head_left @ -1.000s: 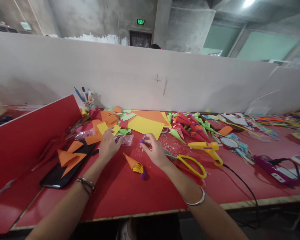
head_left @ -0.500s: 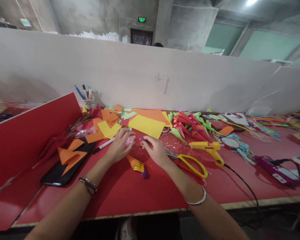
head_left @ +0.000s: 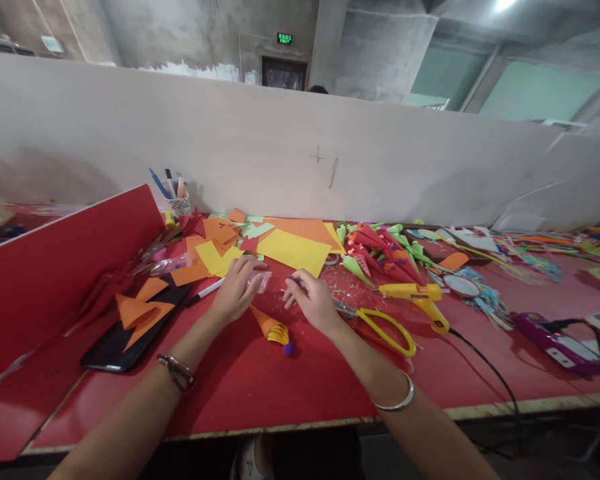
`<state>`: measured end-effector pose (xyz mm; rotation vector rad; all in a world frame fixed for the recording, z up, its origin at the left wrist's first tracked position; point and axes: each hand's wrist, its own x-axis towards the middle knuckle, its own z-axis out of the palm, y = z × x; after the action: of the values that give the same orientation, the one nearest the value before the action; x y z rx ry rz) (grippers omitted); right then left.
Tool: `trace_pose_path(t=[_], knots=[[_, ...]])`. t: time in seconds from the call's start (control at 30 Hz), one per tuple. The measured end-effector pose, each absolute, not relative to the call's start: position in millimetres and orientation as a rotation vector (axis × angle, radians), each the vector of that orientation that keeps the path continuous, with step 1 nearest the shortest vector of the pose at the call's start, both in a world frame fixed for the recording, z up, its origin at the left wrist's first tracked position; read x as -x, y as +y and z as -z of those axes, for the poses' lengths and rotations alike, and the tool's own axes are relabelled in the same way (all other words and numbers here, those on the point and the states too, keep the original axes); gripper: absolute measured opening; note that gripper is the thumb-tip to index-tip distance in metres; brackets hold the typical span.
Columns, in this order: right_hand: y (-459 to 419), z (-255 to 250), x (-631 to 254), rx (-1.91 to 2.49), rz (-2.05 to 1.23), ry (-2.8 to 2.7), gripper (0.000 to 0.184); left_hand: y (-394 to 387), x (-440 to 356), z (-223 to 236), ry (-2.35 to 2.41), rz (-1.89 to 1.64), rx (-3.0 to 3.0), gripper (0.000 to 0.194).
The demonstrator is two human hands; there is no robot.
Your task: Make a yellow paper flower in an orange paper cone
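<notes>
A small clear plastic bag [head_left: 263,281] is held by my left hand [head_left: 236,291], its thumb and fingers closed at the bag's near side. My right hand [head_left: 311,301] pinches a small purple pom-pom [head_left: 294,280] between thumb and forefinger, just right of the bag; the fingers partly cover it. Below and between both hands, an orange and yellow paper cone [head_left: 271,327] lies on the red table. Beside its open end rests a purple pom-pom [head_left: 289,349]. Scissors with yellow handles [head_left: 387,330] lie right of my right wrist.
A yellow glue gun [head_left: 417,293] with a black cord lies at the right. Several finished paper cones [head_left: 375,250] are heaped behind it. Yellow paper [head_left: 295,250] and orange scraps lie at the back. A black phone [head_left: 117,347] and a marker [head_left: 210,289] are left.
The plastic bag has lifted and tilted slightly in my left hand. My right hand has shifted a little right with the small purple pom-pom. The cone has barely moved.
</notes>
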<state>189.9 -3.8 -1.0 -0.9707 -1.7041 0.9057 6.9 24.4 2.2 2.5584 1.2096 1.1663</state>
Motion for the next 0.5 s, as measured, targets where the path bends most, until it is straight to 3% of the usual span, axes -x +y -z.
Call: trace_pose_path(t=[0.13, 0.27, 0.5], knots=[[-6, -5, -190, 1.023, -0.649, -1.842, 0.029, 23, -8, -2, 1.194, -1.113, -2.523, 0.026], [-3, -6, -191, 1.040, -0.427, -1.856, 0.016, 20, -10, -3, 1.177, -0.995, -2.466, 0.028], [3, 4, -187, 0.993, -0.750, -1.707, 0.016, 15, -15, -2, 1.182, -0.964, -2.406, 0.031]])
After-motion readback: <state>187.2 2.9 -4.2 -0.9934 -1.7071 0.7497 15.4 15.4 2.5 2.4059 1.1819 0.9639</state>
